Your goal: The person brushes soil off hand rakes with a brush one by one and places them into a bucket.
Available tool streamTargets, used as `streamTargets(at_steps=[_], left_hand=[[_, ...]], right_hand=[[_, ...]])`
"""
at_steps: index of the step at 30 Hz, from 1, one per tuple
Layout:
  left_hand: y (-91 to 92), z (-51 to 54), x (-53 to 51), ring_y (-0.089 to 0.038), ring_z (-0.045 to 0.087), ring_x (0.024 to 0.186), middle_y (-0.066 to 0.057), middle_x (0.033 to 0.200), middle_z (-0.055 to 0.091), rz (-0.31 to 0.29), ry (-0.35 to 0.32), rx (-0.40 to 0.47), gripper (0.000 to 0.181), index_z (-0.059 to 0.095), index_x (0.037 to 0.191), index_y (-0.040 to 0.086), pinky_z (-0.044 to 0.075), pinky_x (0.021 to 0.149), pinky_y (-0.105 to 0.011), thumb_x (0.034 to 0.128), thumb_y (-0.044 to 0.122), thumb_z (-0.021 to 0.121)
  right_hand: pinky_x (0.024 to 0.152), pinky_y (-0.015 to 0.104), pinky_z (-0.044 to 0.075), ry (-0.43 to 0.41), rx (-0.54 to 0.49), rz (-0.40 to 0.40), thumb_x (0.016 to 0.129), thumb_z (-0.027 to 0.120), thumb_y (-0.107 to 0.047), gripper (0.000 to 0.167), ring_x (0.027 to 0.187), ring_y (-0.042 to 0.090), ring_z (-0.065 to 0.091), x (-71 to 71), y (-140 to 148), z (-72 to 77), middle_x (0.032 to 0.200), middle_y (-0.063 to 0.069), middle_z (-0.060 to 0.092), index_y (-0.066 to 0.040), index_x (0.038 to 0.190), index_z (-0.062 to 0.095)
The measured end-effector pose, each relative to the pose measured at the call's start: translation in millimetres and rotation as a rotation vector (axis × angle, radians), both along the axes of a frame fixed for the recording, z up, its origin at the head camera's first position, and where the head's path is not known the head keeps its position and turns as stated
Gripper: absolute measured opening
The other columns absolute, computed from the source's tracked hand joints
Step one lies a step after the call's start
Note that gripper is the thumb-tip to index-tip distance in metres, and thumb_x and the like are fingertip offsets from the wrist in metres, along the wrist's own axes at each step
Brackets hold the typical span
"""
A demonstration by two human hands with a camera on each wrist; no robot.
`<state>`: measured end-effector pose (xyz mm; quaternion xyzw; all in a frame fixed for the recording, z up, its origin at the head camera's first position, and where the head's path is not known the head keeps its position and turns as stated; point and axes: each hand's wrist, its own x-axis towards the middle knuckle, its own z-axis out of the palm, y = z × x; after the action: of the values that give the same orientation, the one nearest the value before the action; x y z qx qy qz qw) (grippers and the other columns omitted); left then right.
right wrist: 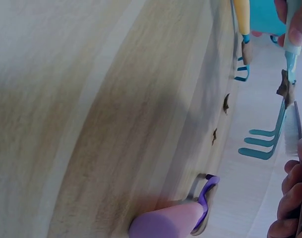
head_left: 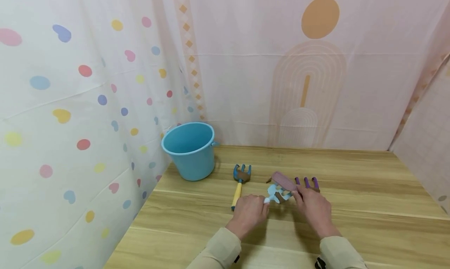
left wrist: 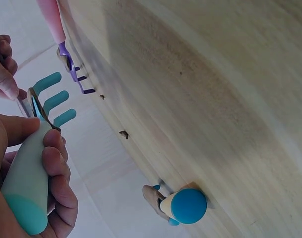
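Around the work: blue bucket (head_left: 195,165) stands upright at the surface's (head_left: 369,190) back left, round mouth, smooth, plastic-looking. Yellow-handled rake (head_left: 237,194) lies between bucket and left hand (head_left: 249,212), blue three-tined head pointing away, brown patch on it, handle end close by the hand. Purple rake (head_left: 307,183), pink handle, lies just beyond the right hand (head_left: 314,210), which hides most of it in the head view. Two small brown fragments (right wrist: 226,103) sit on the surface between these two rakes. Dotted curtain (head_left: 70,104) hangs on the left; pale pink curtain (head_left: 239,65), with arches and diamonds, hangs behind. Beige sleeves (head_left: 223,243) on both forearms.

Surface has wood-look grain, light and dark bands. Light-blue rake (left wrist: 29,173) has a thick, smooth, rounded handle, pale with turquoise end, and three bent, blunt tines; an irregular brown piece (right wrist: 285,89) sits at the base of its head. Brush (head_left: 284,181) has a flat, mauve, textured back and pale bristles.

Left hand wraps its fingers around the light-blue rake's handle, thumb along it, rake raised off the surface. Right hand pinches the brush by its near end, brush slanting over the rake head, bristles toward it; can't tell whether they touch.
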<state>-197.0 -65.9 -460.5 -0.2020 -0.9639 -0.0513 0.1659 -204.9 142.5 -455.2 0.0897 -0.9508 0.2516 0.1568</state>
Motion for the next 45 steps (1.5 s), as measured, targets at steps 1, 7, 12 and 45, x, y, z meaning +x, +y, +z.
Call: streamTargets(at_steps=[1,7,12,45], left_hand=[[-0.1,-0.1,-0.5,-0.007,0.036,0.045,0.007,0.052,0.039,0.001,-0.01,0.003,0.041,0.046,0.061,0.018,0.029,0.041,-0.025,0.0965,0.031,0.063],[-1.1,0.3,-1.4,-0.007,0.037,0.046,0.007,0.053,0.04,0.007,-0.033,0.008,0.041,0.046,0.062,0.018,0.031,0.042,-0.025,0.0957,0.03,0.064],[-1.1,2.2,-2.5,-0.008,0.038,0.047,0.006,0.054,0.041,0.01,-0.041,0.011,0.04,0.048,0.062,0.018,0.031,0.042,-0.026,0.0959,0.03,0.065],[3.0,4.2,2.9,-0.006,0.036,0.045,0.007,0.051,0.039,-0.014,-0.003,-0.031,0.041,0.047,0.061,0.018,0.028,0.04,-0.024,0.0964,0.031,0.063]], right_hand=[[0.049,0.043,0.047,0.001,-0.003,0.002,0.098,0.064,-0.024,0.02,0.065,0.028,0.064,0.4,-0.9,0.4,0.089,0.011,0.072,-0.01,0.109,0.072],[0.048,0.039,0.047,0.029,-0.012,0.059,0.097,0.066,-0.027,0.028,0.062,0.02,0.062,3.2,-9.2,4.5,0.088,0.007,0.073,-0.011,0.12,0.071],[0.043,0.031,0.04,0.022,0.013,0.109,0.095,0.069,-0.026,0.027,0.051,0.011,0.05,5.6,-14.3,5.6,0.077,0.003,0.069,-0.011,0.117,0.072],[0.053,0.049,0.05,0.062,-0.033,-0.012,0.098,0.064,-0.025,0.028,0.078,0.042,0.068,-2.8,1.0,-4.1,0.099,0.019,0.072,-0.006,0.117,0.071]])
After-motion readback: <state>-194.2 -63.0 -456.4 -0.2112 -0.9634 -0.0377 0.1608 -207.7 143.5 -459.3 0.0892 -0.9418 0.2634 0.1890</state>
